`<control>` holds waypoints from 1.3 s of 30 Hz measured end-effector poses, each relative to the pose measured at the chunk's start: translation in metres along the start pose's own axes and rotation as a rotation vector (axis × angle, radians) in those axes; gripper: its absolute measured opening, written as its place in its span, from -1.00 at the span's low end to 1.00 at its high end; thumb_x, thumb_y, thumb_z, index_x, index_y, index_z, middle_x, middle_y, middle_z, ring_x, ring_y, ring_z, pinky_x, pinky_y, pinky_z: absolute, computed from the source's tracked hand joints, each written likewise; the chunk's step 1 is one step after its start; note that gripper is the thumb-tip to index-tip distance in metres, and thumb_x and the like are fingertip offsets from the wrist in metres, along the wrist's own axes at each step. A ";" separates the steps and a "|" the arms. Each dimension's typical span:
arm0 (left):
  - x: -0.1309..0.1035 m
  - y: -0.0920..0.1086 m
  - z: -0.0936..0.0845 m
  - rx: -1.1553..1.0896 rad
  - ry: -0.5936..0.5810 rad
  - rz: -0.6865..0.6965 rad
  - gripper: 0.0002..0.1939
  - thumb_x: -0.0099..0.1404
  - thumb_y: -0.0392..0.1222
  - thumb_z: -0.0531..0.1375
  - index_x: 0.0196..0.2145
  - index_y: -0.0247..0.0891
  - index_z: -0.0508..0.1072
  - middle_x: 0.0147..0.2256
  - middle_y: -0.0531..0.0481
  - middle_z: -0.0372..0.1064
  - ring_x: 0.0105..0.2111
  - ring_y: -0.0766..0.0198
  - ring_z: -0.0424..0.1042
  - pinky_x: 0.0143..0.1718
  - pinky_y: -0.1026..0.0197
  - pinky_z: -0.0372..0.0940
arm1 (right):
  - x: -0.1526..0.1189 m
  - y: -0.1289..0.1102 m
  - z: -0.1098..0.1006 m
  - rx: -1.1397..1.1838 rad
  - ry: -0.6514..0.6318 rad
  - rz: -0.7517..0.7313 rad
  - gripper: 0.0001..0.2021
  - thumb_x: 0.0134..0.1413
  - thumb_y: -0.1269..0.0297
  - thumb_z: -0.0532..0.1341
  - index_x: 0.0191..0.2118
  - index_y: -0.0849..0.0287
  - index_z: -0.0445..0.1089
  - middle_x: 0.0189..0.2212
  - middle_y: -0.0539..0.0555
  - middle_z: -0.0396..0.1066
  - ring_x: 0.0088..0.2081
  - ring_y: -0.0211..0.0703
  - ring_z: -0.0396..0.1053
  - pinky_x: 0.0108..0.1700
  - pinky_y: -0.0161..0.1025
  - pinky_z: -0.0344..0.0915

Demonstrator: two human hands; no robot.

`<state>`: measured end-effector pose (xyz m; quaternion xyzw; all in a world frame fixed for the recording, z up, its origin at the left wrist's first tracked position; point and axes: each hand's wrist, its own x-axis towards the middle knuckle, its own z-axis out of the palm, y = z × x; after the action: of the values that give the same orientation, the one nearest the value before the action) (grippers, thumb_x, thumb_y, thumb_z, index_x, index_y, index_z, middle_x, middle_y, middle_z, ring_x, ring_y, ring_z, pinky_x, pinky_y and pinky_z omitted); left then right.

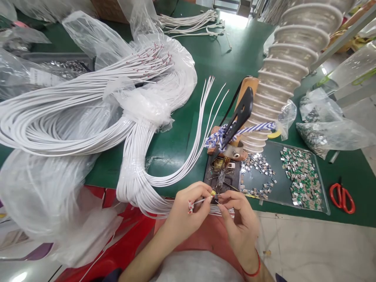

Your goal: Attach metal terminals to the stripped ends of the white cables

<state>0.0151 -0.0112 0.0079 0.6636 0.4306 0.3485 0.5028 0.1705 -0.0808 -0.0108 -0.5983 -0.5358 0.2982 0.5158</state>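
My left hand (pixel 188 209) is closed around white cables (pixel 201 200) near their ends, whose short red-tipped wires stick out past the palm. Just right of it, my right hand (pixel 239 215) is pinched, its fingertips almost meeting the left ones; the small part between them is too tiny to name. Both hands are at the table's front edge, below a soldering fixture (pixel 221 168) on a dark tray. A clear sheet tray beside it bears small metal connectors (pixel 260 166) and a pile of green-and-silver connector boards (pixel 304 178).
A large bundle of white cables (pixel 141 164), partly wrapped in plastic, covers the left side. A ribbed extraction hose (pixel 289 58) comes down at the right, beside a black clip (pixel 242 111) tied with striped cloth. Red scissors (pixel 342 197) lie far right, near bagged parts (pixel 317 135).
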 end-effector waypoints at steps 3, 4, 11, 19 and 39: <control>0.000 0.001 -0.002 -0.032 -0.024 -0.037 -0.79 0.31 -0.41 0.13 -0.48 -0.28 0.41 -0.35 -0.01 0.47 -0.42 0.34 0.44 -0.45 0.36 0.23 | 0.001 -0.003 0.001 -0.005 0.019 -0.031 -0.85 0.22 0.50 0.28 -0.27 0.06 0.41 -0.19 0.06 0.53 -0.17 -0.17 0.52 -0.15 -0.27 0.48; 0.000 0.001 -0.003 -0.043 -0.039 -0.047 -0.78 0.30 -0.41 0.13 -0.49 -0.28 0.41 -0.35 -0.01 0.47 -0.40 0.34 0.45 -0.41 0.36 0.25 | 0.002 -0.005 0.001 -0.006 0.029 -0.041 -0.84 0.21 0.51 0.29 -0.28 0.06 0.42 -0.20 0.05 0.55 -0.18 -0.19 0.53 -0.15 -0.29 0.49; 0.003 0.003 -0.009 -0.085 -0.138 -0.113 -0.79 0.29 -0.40 0.13 -0.50 -0.27 0.37 -0.35 0.01 0.48 -0.37 0.32 0.46 -0.34 0.35 0.27 | 0.008 -0.007 -0.001 0.014 0.031 -0.039 -0.84 0.17 0.51 0.29 -0.34 0.08 0.45 -0.26 0.03 0.57 -0.25 -0.21 0.55 -0.21 -0.35 0.50; 0.005 0.007 -0.013 -0.106 -0.186 -0.106 -0.80 0.27 -0.44 0.14 -0.49 -0.26 0.37 -0.34 0.02 0.47 -0.35 0.33 0.45 -0.29 0.35 0.27 | 0.011 -0.002 -0.003 0.082 -0.017 -0.041 -0.81 0.15 0.56 0.29 -0.34 0.08 0.44 -0.25 0.03 0.57 -0.24 -0.23 0.54 -0.19 -0.35 0.50; 0.017 0.011 -0.016 -0.073 -0.150 -0.083 -0.80 0.27 -0.38 0.11 -0.51 -0.27 0.37 -0.34 -0.01 0.45 -0.40 0.32 0.43 -0.41 0.33 0.22 | 0.031 -0.009 -0.003 0.142 -0.018 -0.046 -0.78 0.11 0.60 0.31 -0.38 0.09 0.41 -0.24 0.02 0.57 -0.24 -0.23 0.54 -0.19 -0.34 0.51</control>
<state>0.0097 0.0093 0.0230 0.6505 0.4058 0.2922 0.5716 0.1775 -0.0532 0.0044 -0.5451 -0.5314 0.3289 0.5588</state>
